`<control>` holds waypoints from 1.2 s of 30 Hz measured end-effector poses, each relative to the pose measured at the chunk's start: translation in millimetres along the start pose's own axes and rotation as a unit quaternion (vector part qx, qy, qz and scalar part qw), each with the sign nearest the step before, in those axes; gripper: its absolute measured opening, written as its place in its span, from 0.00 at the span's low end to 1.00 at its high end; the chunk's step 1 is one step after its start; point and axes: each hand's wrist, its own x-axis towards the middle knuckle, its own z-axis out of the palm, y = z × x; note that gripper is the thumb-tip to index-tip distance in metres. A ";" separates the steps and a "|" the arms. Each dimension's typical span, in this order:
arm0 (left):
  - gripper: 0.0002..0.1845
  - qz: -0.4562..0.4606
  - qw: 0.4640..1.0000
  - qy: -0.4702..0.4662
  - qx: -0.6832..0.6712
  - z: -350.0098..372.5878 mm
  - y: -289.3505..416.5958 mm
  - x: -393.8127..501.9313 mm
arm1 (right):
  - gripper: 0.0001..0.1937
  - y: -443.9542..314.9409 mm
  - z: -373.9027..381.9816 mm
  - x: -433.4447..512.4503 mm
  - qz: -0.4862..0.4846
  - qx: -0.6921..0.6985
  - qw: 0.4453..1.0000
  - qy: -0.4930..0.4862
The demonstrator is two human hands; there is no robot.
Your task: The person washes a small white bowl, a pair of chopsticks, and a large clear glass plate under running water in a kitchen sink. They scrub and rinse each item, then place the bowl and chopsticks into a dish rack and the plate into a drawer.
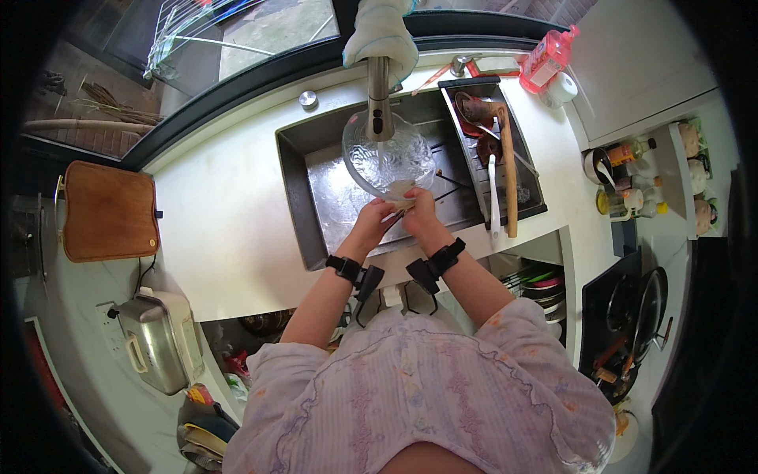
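Observation:
Water runs from a metal faucet [381, 112] into a clear glass bowl [361, 157] in the dark sink [296, 195]. Both of my hands meet at the bowl's near rim. A small pale piece of something, too small to name, lies between the fingertips of my left hand [374, 222] and my right hand [420, 213]. A thin dark implement, perhaps scissors or a knife, points down from my left fingers; its kind is unclear. Which hand bears the pale piece is hard to tell. Black straps with small devices sit on both wrists.
Across the sink's right side lies a rack [468, 160] with a wooden rolling pin [509, 178], a white-handled utensil [494, 201] and a strainer. A pink pump bottle [548, 59] stands at the back right. Left are a wooden cutting board [109, 210] and a metal-lidded appliance [157, 343].

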 end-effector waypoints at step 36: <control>0.43 0.218 0.965 0.139 0.046 6.5 65.7 -30.6 | 0.18 -64.4 8.8 -53.9 -0.266 -0.408 0.873 0.030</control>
